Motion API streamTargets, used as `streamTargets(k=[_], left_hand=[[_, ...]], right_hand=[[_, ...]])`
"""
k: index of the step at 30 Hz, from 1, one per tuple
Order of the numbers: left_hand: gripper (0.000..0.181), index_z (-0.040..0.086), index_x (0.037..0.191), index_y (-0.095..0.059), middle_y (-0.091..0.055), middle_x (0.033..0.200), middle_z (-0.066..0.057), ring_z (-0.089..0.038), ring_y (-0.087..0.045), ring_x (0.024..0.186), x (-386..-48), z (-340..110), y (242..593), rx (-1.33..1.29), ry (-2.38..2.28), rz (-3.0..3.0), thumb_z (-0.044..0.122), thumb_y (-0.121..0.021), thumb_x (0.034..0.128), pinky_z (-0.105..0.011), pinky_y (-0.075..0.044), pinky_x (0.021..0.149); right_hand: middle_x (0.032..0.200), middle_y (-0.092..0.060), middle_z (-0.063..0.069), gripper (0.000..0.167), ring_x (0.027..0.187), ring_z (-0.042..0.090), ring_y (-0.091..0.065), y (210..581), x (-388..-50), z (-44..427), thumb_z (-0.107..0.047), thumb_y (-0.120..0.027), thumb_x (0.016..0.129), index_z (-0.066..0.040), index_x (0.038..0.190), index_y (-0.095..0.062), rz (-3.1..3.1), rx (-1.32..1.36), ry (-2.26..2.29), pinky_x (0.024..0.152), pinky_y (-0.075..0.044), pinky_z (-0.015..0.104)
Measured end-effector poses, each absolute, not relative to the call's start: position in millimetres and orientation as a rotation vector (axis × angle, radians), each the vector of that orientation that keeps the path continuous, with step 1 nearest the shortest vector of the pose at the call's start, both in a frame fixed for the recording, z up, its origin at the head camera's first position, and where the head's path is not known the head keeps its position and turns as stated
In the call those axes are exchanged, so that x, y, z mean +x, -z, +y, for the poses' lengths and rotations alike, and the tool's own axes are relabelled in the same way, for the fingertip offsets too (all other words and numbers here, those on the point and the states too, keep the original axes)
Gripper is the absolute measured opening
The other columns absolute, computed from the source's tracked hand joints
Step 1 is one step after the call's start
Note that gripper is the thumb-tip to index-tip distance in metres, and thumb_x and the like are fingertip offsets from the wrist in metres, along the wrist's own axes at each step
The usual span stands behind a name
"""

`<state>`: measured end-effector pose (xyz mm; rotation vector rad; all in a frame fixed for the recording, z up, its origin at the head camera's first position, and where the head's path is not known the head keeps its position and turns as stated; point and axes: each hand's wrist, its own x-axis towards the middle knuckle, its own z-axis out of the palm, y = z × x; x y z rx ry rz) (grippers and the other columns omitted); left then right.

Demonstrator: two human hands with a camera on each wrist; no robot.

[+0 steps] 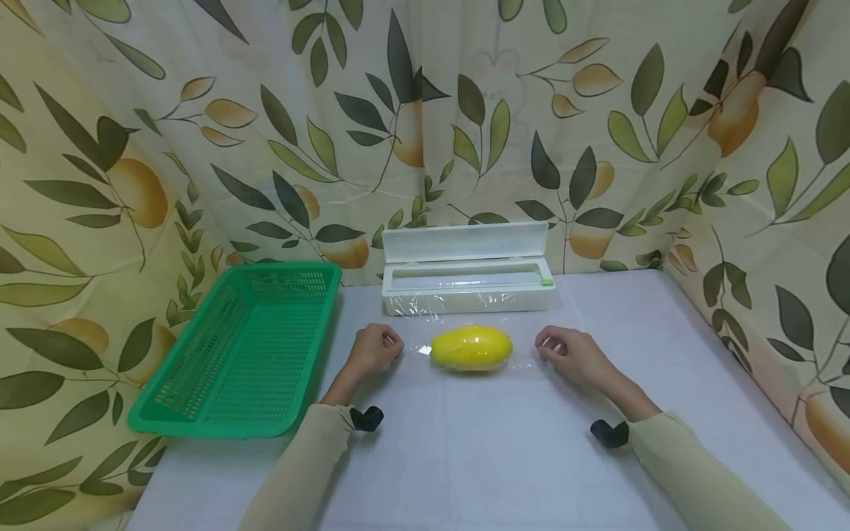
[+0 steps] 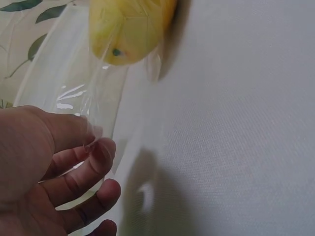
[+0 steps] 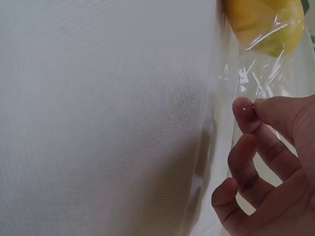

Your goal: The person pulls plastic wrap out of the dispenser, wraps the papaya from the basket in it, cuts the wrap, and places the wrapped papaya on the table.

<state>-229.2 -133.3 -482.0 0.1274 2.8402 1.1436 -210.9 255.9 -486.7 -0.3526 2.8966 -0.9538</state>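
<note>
A yellow oblong fruit point(image 1: 472, 348) lies on the white table, with clear plastic wrap point(image 3: 257, 77) around it and stretching out at both ends. To its left, my left hand point(image 1: 375, 349) pinches one end of the wrap between thumb and forefinger. The other end is pinched by my right hand point(image 1: 576, 356), on the fruit's right. In the left wrist view the fruit point(image 2: 127, 34) shows a small dark spot at its tip, and the wrap narrows toward my fingers. Neither hand touches the fruit itself.
Just behind the fruit stands a white wrap dispenser box point(image 1: 468, 302), its lid point(image 1: 465, 243) raised and a green slider point(image 1: 547, 282) at its right end. A green plastic basket point(image 1: 302, 354) sits at the left. Leaf-patterned curtains point(image 1: 465, 147) enclose the back and sides.
</note>
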Motion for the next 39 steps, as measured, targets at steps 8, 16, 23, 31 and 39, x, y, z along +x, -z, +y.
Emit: streamTargets(k=[8,16,23,31,39], left_hand=[[0.006,0.006,0.091,-0.075,-0.067,0.074,0.000,-0.014,-0.058,0.070,-228,-137,486,0.175,-1.235,2.835,0.012,-0.074,0.0926,-0.028,-0.046,0.064],[0.005,0.007,0.093,-0.072,-0.070,0.082,-0.002,-0.015,-0.062,0.074,-227,-141,486,0.190,-1.348,2.758,0.011,-0.072,0.0949,-0.028,-0.050,0.064],[0.006,0.006,0.096,-0.072,-0.072,0.089,-0.006,-0.016,-0.065,0.075,-223,-144,488,0.173,-1.382,2.719,0.011,-0.072,0.0954,-0.028,-0.052,0.064],[0.004,0.009,0.096,-0.071,-0.072,0.093,-0.004,-0.017,-0.066,0.083,-221,-147,490,0.218,-1.382,2.740,0.012,-0.073,0.0949,-0.032,-0.056,0.076],[0.010,0.007,0.103,-0.071,-0.071,0.103,-0.003,-0.022,-0.064,0.098,-221,-146,487,0.267,-1.500,2.635,0.007,-0.070,0.0934,-0.040,-0.053,0.090]], right_hand=[[0.099,-0.073,0.003,0.011,0.078,0.019,-0.053,487,-207,258,-0.008,-0.069,0.096,-0.011,0.104,-0.077,2.937,-0.406,0.943,0.069,-0.046,0.031],[0.101,-0.074,0.004,0.013,0.081,0.017,-0.056,486,-204,262,-0.007,-0.066,0.099,-0.008,0.107,-0.076,2.954,-0.455,0.967,0.074,-0.049,0.033],[0.099,-0.073,0.003,0.013,0.079,0.016,-0.054,487,-200,263,-0.008,-0.065,0.099,-0.008,0.108,-0.075,2.959,-0.436,0.953,0.070,-0.047,0.030],[0.109,-0.074,0.009,0.015,0.075,0.015,-0.054,477,-192,263,-0.008,-0.066,0.099,-0.009,0.110,-0.076,3.027,-0.453,0.929,0.063,-0.047,0.027],[0.109,-0.074,0.009,0.016,0.077,0.016,-0.055,466,-187,262,-0.008,-0.066,0.100,-0.006,0.113,-0.074,3.033,-0.487,0.953,0.063,-0.047,0.025]])
